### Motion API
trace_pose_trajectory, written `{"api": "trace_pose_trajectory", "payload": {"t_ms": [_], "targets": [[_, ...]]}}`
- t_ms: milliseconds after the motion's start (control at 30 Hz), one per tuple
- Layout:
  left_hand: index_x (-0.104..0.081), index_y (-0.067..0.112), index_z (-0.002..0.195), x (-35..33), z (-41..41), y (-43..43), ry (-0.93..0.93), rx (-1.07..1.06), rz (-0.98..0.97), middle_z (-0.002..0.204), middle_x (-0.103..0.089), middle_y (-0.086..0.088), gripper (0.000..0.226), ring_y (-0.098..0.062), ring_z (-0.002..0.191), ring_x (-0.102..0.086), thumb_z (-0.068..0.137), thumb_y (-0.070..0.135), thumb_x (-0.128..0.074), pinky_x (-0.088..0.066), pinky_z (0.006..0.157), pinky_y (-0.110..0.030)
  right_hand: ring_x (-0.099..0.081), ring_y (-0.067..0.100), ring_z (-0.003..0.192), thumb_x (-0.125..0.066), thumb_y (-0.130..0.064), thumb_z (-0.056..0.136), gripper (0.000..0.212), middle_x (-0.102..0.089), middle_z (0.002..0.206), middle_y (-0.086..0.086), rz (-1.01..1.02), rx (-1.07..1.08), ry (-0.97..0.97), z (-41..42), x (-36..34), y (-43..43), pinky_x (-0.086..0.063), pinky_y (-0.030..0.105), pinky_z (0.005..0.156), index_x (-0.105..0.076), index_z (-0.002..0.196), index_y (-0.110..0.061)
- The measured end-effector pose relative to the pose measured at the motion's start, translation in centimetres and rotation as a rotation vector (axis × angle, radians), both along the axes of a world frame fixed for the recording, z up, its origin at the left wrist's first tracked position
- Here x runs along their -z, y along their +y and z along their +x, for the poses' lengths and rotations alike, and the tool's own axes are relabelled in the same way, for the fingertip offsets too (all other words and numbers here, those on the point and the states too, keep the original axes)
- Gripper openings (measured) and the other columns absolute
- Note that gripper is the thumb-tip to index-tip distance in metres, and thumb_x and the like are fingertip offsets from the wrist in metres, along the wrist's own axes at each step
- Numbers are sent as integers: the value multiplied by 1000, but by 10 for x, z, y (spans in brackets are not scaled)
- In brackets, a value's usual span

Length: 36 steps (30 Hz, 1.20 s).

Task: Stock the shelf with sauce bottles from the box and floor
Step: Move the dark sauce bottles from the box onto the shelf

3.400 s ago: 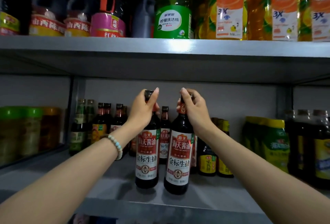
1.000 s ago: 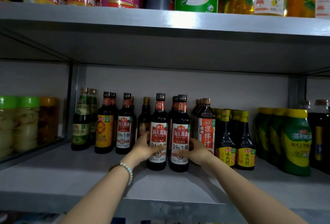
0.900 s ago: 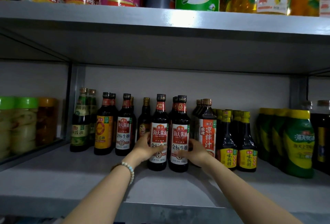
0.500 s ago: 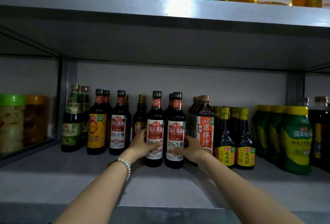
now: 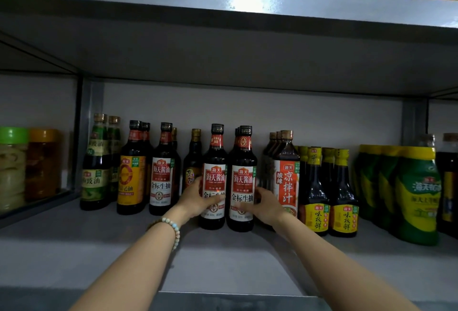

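Two dark soy sauce bottles with red and white labels stand upright side by side on the grey shelf (image 5: 223, 261). My left hand (image 5: 195, 199), with a bead bracelet at its wrist, wraps the lower body of the left bottle (image 5: 214, 174). My right hand (image 5: 266, 207) wraps the lower body of the right bottle (image 5: 243, 174). Both bottles rest on the shelf in line with the row behind them. More bottles of the same kind stand directly behind the right one.
To the left stand similar sauce bottles (image 5: 161, 174) and green-labelled ones (image 5: 95, 169); jars (image 5: 14, 169) sit past a divider. To the right are a red-labelled bottle (image 5: 286, 176), yellow-labelled bottles (image 5: 329, 199) and green bottles (image 5: 416, 194). An upper shelf (image 5: 223, 0) hangs overhead.
Earlier my hands held the two bottles by their caps near the shelf's front. The bottles now stand deeper in the row, and my hands grip their lower bodies.
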<state>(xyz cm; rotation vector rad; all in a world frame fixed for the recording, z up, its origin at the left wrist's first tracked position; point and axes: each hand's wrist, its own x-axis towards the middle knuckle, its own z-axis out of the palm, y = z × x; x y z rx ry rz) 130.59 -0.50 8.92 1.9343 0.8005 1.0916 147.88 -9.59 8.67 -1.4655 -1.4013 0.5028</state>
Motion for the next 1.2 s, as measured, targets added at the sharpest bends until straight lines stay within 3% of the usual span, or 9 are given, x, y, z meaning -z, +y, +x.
{"api": "trace_pose_trajectory", "payload": {"t_ms": [133, 400, 533, 667, 767, 867, 1000, 1100, 1200], "targets": [[-41, 19, 133, 1, -1, 0, -2, 21, 4, 131, -56, -4, 68, -16, 118, -52, 75, 22, -76, -42, 93, -28, -59, 11, 100, -76, -22, 77, 49, -63, 125, 3, 12, -4, -1, 1, 1, 2, -49, 10, 65, -55, 121, -16], [-40, 22, 135, 2, -1, 4, 27, 35, 11, 131, -55, 0, 68, -14, 118, -51, 76, 25, -75, -40, 91, -27, -57, 21, 115, -73, -21, 80, 52, -61, 128, 5, 16, -8, -40, 3, 2, 4, -48, 22, 84, -52, 127, -12], [-39, 27, 133, 4, -2, 7, 28, 58, 27, 121, -55, 8, 66, -4, 106, -49, 76, 29, -74, -41, 83, -18, -56, 23, 118, -72, -21, 81, 52, -61, 127, 6, 41, 1, -19, 2, 6, 4, -48, 34, 97, -51, 128, -10], [-39, 34, 128, 8, -1, 10, 14, 60, 17, 112, -54, 16, 64, -4, 108, -50, 75, 33, -75, -41, 82, -18, -58, 23, 115, -72, -24, 81, 54, -61, 126, 6, 54, 24, 3, 3, 11, 7, -48, 41, 99, -50, 128, -10], [-39, 40, 123, 10, 0, 10, 18, 42, 16, 110, -55, 19, 61, -9, 113, -51, 74, 35, -75, -42, 88, -24, -59, 21, 112, -74, -27, 79, 54, -61, 126, 6, 43, 42, 58, 0, 15, 6, -49, 39, 98, -50, 126, -12], [-33, 32, 137, 11, -1, 6, -6, -14, 5, 126, -54, 9, 77, -12, 118, -50, 73, 36, -76, -40, 101, -35, -56, 21, 117, -73, -30, 80, 59, -58, 130, 5, 22, 73, 95, -5, 13, 2, -46, 30, 94, -45, 130, -13], [-22, 23, 145, 4, -1, -16, -52, -123, -35, 141, -46, -1, 93, -21, 128, -45, 72, 40, -77, -38, 106, -42, -50, 21, 124, -72, -32, 80, 70, -51, 138, 5, -34, 91, 123, -11, 4, -18, -41, 25, 90, -37, 137, -11], [-26, 19, 143, -7, -1, -43, -83, -201, 30, 141, -45, -1, 87, -21, 128, -44, 75, 48, -71, -40, 103, -39, -47, 23, 127, -72, -39, 80, 82, -43, 145, 6, -54, 102, 111, -7, -6, -47, -46, 23, 85, -29, 144, -11], [-34, 27, 137, -15, -2, -83, -101, -205, 127, 127, -48, 12, 68, -13, 120, -48, 81, 54, -61, -41, 91, -30, -51, 20, 120, -70, -44, 79, 77, -45, 143, 7, -15, 102, 79, 5, -21, -92, -47, 30, 94, -35, 140, -13]]}}
